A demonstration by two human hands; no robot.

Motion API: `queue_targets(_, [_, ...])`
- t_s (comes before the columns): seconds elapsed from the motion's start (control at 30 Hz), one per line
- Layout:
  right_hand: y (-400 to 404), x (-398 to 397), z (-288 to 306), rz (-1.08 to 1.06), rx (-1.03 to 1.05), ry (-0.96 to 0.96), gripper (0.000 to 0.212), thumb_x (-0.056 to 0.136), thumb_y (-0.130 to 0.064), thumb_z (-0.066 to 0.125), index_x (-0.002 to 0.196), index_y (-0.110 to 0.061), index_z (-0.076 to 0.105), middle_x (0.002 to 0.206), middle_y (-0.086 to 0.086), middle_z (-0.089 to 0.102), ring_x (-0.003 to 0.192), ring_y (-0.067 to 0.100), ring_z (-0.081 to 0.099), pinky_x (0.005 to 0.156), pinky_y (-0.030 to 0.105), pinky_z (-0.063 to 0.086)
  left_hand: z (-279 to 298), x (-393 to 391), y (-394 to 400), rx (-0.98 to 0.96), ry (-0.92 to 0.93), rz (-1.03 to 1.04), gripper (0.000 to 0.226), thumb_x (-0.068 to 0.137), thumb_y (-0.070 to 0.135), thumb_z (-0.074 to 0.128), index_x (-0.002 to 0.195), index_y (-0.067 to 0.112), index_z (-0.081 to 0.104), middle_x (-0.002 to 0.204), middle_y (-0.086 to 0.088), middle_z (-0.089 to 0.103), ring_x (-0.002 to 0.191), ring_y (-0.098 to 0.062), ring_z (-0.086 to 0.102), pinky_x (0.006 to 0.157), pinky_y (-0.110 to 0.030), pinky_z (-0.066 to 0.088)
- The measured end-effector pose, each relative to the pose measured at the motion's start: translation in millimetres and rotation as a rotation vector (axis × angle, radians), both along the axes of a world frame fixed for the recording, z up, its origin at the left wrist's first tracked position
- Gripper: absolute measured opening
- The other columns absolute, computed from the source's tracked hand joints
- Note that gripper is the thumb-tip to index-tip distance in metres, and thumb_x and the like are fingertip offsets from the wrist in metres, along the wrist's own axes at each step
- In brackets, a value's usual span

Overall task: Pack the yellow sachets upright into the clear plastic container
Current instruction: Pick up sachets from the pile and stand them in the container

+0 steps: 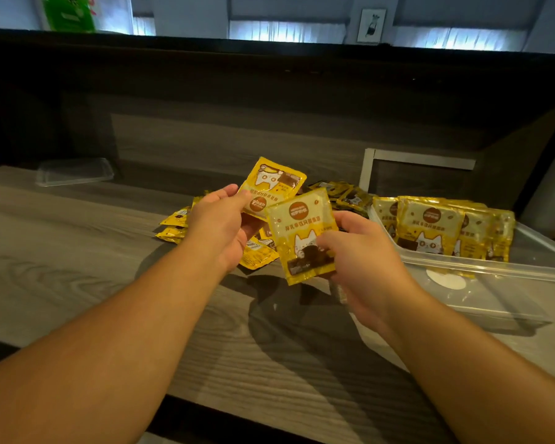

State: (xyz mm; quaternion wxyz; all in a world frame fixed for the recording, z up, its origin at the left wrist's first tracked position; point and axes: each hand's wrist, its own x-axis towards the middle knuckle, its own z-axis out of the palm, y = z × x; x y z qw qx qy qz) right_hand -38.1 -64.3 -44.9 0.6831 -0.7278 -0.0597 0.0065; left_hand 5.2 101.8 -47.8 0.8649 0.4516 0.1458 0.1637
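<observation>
My left hand (220,224) pinches a yellow sachet (274,182) by its lower edge, tilted above the table. My right hand (362,251) grips a second yellow sachet (302,225) near its bottom, held upright and overlapping the first one. Behind and under both hands lies a loose pile of sachets (346,195) on the table. To the right stands the clear plastic container (494,277), with several sachets (430,225) upright in a row along its far end. Its near part shows a bare bottom.
A clear plastic lid (74,171) lies at the back left of the grey wood-grain table (77,257). A dark raised back panel runs behind the table. A white frame (414,158) stands behind the container.
</observation>
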Motion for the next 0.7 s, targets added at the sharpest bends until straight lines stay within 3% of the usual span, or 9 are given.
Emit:
queue_targets(0.17, [-5, -2, 7, -0.018, 0.279, 0.092, 0.027, 0.094, 0.005, 0.051, 0.095, -0.018, 0.064, 0.097, 0.005, 0.074, 0.092, 0.025, 0.073, 0.086, 0.048, 0.059, 2, -5, -1, 0.025, -0.021, -0.128, 0.044, 0.09, -0.012, 0.046, 0.127, 0.008, 0.059, 0.11, -0.018, 0.071, 0.087, -0.029, 0.074, 0.067, -0.037, 0.062])
queue_targets(0.3, [-6, -3, 10, -0.074, 0.395, 0.059, 0.03, 0.093, 0.005, 0.054, 0.095, -0.024, 0.061, 0.105, 0.004, 0.072, 0.099, 0.024, 0.071, 0.089, 0.044, 0.057, 2, -7, -2, 0.067, -0.004, -0.188, 0.046, 0.09, -0.011, 0.048, 0.128, 0.013, 0.055, 0.112, -0.016, 0.07, 0.093, -0.032, 0.072, 0.065, -0.04, 0.059])
queue_targets(0.53, [-6, -4, 10, -0.021, 0.341, -0.059, 0.031, 0.096, -0.002, 0.056, 0.096, -0.032, 0.061, 0.097, -0.006, 0.073, 0.087, 0.014, 0.074, 0.069, 0.03, 0.061, 3, -10, -4, 0.124, -0.12, -0.287, 0.057, 0.087, -0.019, 0.041, 0.128, 0.016, 0.06, 0.108, -0.014, 0.075, 0.096, -0.031, 0.074, 0.077, -0.043, 0.062])
queue_targets(0.7, [-8, -6, 13, -0.092, 0.177, -0.289, 0.03, 0.094, -0.011, 0.064, 0.094, -0.04, 0.062, 0.091, -0.014, 0.074, 0.086, 0.006, 0.073, 0.073, 0.03, 0.061, 4, -14, -4, 0.143, -0.135, -0.25, 0.046, 0.091, -0.002, 0.061, 0.125, 0.028, 0.06, 0.106, -0.007, 0.075, 0.083, -0.022, 0.075, 0.06, -0.035, 0.059])
